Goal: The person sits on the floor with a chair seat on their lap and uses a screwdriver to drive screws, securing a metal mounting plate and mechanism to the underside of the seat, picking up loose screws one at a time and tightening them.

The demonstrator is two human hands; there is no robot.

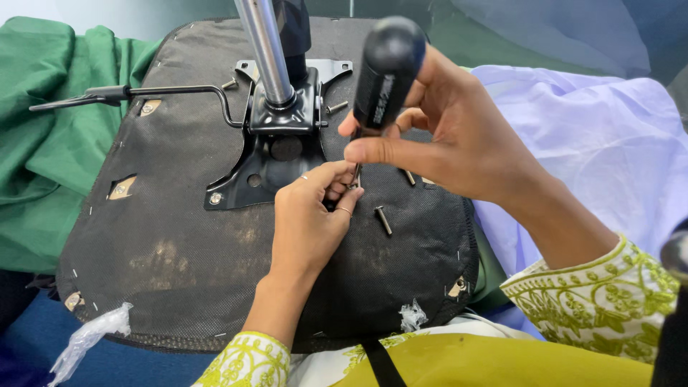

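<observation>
An upturned office chair seat (179, 251), covered in black fabric, lies across my lap. A black metal mechanism plate (269, 154) with a chrome gas cylinder (266, 50) is mounted on it. My right hand (444, 132) grips a black-handled screwdriver (387, 72), held upright with its tip down at the plate's near right corner. My left hand (309, 218) pinches around the tip there, steadying it; the screw under it is hidden by my fingers.
Loose bolts lie on the seat: one (383, 220) just right of my left hand, another (337, 107) beside the plate. A black lever (129, 93) sticks out to the left. Green cloth (43, 143) lies left, pale lilac cloth (595, 143) right.
</observation>
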